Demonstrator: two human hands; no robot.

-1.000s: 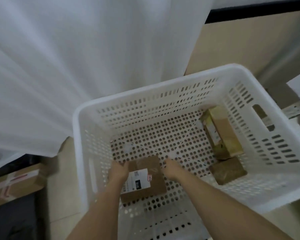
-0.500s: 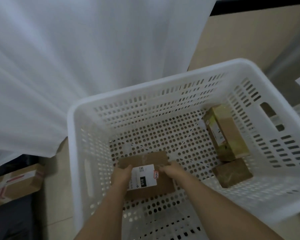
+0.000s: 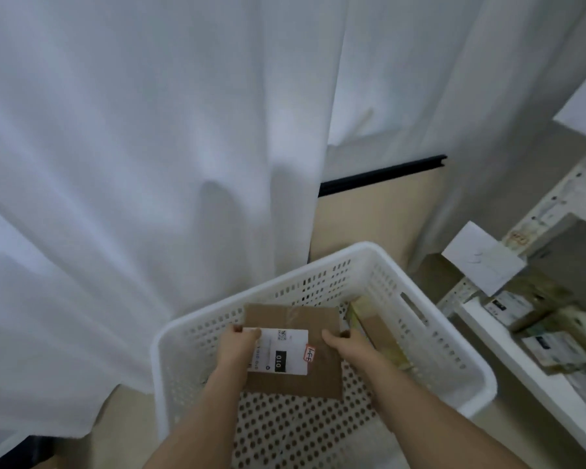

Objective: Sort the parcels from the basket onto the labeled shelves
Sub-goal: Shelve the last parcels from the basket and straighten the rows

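While both hands work over the basket, a white curtain (image 3: 142,164) fills the upper and left part of the view, hanging in folds down to the beige floor (image 3: 132,414). Behind its right edge a beige wall panel (image 3: 376,211) shows, topped by a black strip.

Next in size, the white perforated basket (image 3: 197,319) stands on the floor at lower centre, its rim intact and its base visible through round holes. At the right, a white shelving unit (image 3: 508,346) runs along the frame edge; several parcels (image 3: 555,336) lie on its lower board, blurred, their labels unreadable. White paper tags (image 3: 484,258) are fixed to the shelf upright; any writing on them cannot be read.

Inside the basket, against its right wall, one parcel with yellow-green tape (image 3: 379,333) lies partly hidden by the right forearm.

The brown cardboard parcel (image 3: 318,377) is held above the basket's interior, flat side up. It bears a white shipping label marked "010" and a small orange-edged sticker with handwritten characters. The left hand (image 3: 239,346) grasps its left edge, thumb on the label. The right hand (image 3: 344,343) grasps its right edge, fingers curled round it.
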